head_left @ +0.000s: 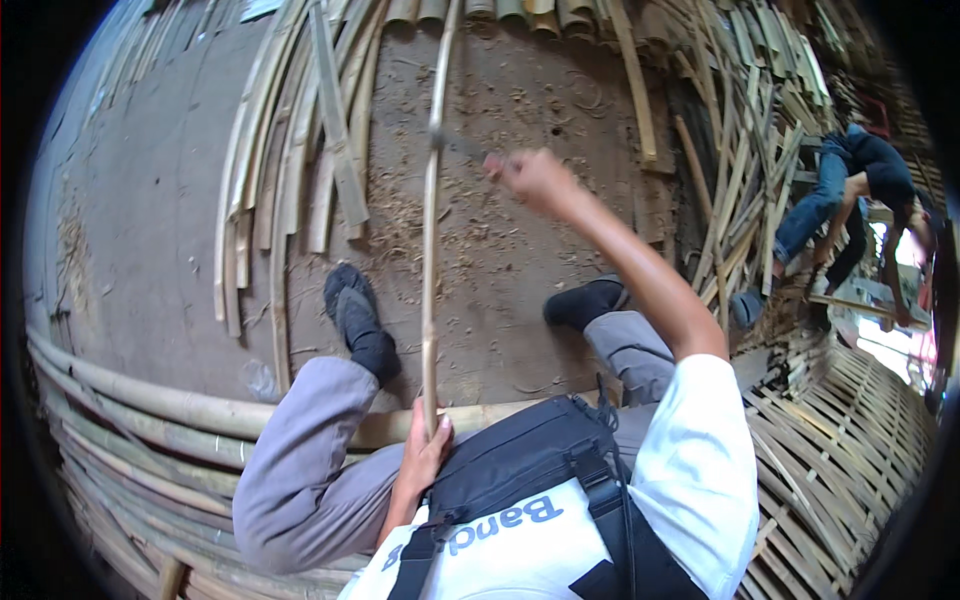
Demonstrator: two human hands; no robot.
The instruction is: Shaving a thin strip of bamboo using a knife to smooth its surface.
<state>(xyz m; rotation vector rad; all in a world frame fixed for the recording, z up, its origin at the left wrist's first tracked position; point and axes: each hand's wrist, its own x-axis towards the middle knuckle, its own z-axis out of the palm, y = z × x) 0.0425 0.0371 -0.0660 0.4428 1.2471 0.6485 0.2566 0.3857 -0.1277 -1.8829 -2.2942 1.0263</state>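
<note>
A long, narrow bamboo strip runs from my lap away toward the far edge of the view. Its near end sits in my left hand, whose fingers wrap round it by my thigh. With my arm stretched out, my right hand grips the reddish handle of a knife. The knife's dark blade reaches left and meets the strip's far part; motion blurs the hand and blade a little. Shavings lie scattered on the ground beneath the strip.
Split bamboo slats lie at the left, and a pile of strips at the right. Bamboo poles lie behind my legs. Woven bamboo spreads at the near right. Another person bends over at the far right.
</note>
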